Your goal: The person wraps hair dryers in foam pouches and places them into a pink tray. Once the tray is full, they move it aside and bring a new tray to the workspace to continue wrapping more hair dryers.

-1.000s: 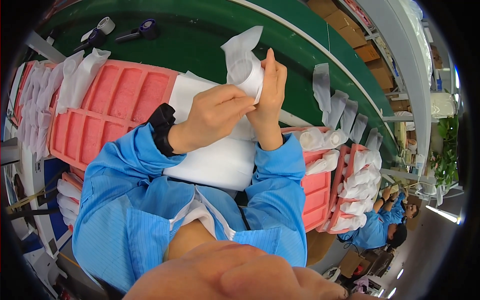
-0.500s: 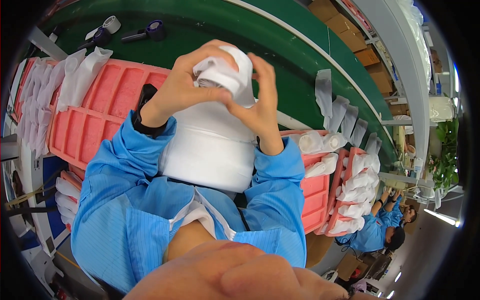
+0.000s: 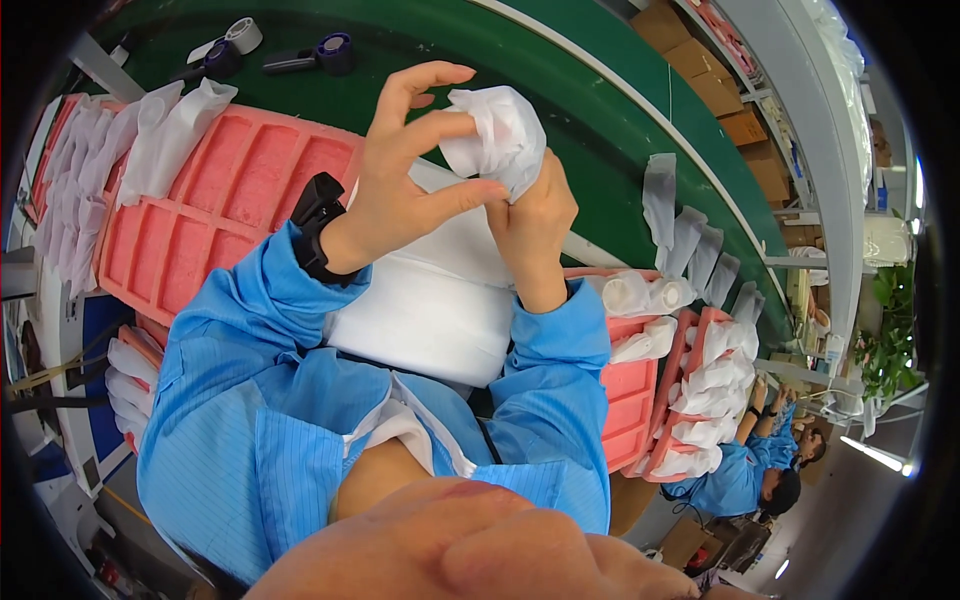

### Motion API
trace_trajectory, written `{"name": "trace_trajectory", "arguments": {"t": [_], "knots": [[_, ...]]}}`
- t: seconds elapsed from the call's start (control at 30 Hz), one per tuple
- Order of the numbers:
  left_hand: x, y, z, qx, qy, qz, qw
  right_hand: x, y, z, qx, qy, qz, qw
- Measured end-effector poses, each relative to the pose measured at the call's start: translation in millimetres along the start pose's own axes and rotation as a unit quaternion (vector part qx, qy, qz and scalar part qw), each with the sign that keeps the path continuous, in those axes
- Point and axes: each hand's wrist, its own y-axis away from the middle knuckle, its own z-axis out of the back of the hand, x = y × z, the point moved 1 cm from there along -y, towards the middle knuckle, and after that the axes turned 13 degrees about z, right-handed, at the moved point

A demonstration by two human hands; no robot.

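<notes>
White crumpled fabric piece (image 3: 497,140) sits raised between my two hands, above the white stack (image 3: 430,300) on my lap; my left hand (image 3: 405,170) pinches it with thumb and fingers, the others splayed; my right hand (image 3: 535,215) is clenched round its lower end; pink trays (image 3: 200,210) lie just beside, against the green belt (image 3: 600,130).

- Head view, a fisheye worn on the person's head, looks steeply down, close over the raised hands.
- Straight edges bend near its rim.
</notes>
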Motion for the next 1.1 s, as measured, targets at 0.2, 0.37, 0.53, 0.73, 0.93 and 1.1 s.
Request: {"name": "trace_trajectory", "arguments": {"t": [0.2,0.37,0.53,0.73,0.93,1.1], "knots": [[4.5,-0.1,0.4,-0.010,-0.020,-0.025,0.999,-10.2,4.5,-6.4,-0.008,-0.137,-0.018,0.990],[16.8,-13.2,17.3,-0.055,0.020,0.085,0.995,5.0,3.6,12.3,0.099,-0.488,-0.236,0.834],[33.1,-17.1,11.7,-0.014,0.232,0.220,0.947,1.3,7.8,23.2,0.149,-0.596,-0.360,0.702],[8.6,2.1,-15.7,0.196,0.284,0.190,0.919,9.7,7.1,14.0,0.052,-0.473,-0.227,0.850],[5.8,-15.8,21.6,0.164,0.304,0.246,0.906,23.0,1.7,16.7,0.139,-0.438,-0.070,0.885],[10.6,-20.8,117.7,0.069,0.131,0.271,0.951,24.1,-5.4,25.7,0.117,-0.442,-0.110,0.883]]}}
